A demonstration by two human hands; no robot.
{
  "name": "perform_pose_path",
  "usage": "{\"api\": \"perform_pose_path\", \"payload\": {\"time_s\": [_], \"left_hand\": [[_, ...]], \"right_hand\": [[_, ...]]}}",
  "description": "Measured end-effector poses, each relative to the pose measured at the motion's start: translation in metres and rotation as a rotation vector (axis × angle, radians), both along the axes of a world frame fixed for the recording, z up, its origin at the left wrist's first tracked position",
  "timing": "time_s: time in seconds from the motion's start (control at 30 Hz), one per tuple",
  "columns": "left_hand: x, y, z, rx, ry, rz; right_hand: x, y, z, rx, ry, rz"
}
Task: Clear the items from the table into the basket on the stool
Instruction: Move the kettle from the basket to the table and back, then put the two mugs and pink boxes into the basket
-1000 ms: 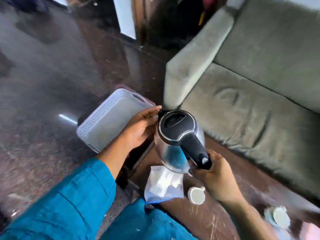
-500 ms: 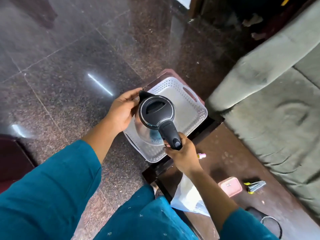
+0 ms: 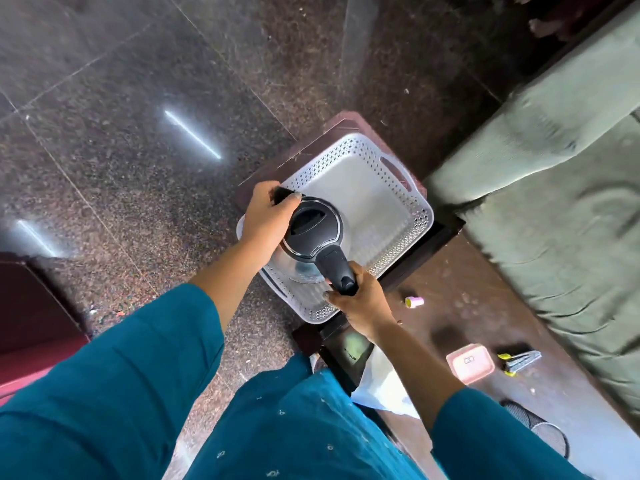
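Head view looks almost straight down, and I see the kettle held over the near-left part of the white basket, which sits on the dark stool beside the table. My right hand is wrapped tight around the black handle, and my left hand cups the kettle's side, with the thumb laid over the spout. Both grips are closed on the kettle; neither is slack. I cannot tell whether its base touches the basket floor yet or hangs just above it.

Risks from here, as I judge them. The kettle is the one heavy item, and it is going in at one end of the basket, near the stool's edge; set down hard or off-centre, it could tip the light basket or slide it off the stool. Letting go with the left hand first would leave the weight swinging from the handle. If it still holds water, a tilt could spill it through the perforated walls.

Left on the table are a pink box, a small yellow and pink cap, a stapler-like tool and a plastic bag, so the kettle should leave room.
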State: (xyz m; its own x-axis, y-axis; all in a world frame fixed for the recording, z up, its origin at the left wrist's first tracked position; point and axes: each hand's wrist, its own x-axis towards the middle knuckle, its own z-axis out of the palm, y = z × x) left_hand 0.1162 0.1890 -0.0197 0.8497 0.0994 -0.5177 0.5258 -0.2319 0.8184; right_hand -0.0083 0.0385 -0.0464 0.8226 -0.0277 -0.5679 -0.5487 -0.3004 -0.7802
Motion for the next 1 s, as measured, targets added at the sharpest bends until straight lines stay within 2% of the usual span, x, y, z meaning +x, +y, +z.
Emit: {"api": "perform_pose_path", "payload": {"time_s": [0.07, 0.13, 0.2, 0.27, 0.4, 0.5, 0.67, 0.77, 1.0], "left_hand": [[-0.001, -0.007, 0.003, 0.180, -0.046, -0.036], [-0.005, -0.015, 0.008, 0.412, -0.181, -0.096], [-0.011, -0.028, 0.021, 0.533, -0.335, -0.168], [-0.020, -0.046, 0.032, 0.599, -0.508, -0.319], [-0.046, -0.098, 0.044, 0.549, -0.633, -0.614], [-0.081, -0.144, 0.045, 0.378, -0.591, -0.774], [-0.169, -0.223, 0.043, 0.217, -0.566, -1.110], [-0.233, -0.265, 0.041, 0.179, -0.551, -1.301], [-0.340, -0.320, 0.022, 0.180, -0.505, -1.606]], "right_hand": [[0.003, -0.001, 0.002, -0.034, 0.015, 0.050], [0.007, -0.004, 0.006, -0.105, 0.017, 0.136], [0.007, -0.012, 0.014, -0.172, -0.018, 0.191], [0.001, -0.024, 0.025, -0.224, -0.084, 0.142], [-0.026, -0.066, 0.044, -0.368, -0.128, -0.117], [-0.067, -0.101, 0.052, -0.450, -0.090, -0.268], [-0.173, -0.149, 0.058, -0.530, -0.022, -0.457], [-0.244, -0.171, 0.058, -0.516, 0.071, -0.636], [-0.371, -0.204, 0.047, -0.534, 0.230, -0.819]]}}
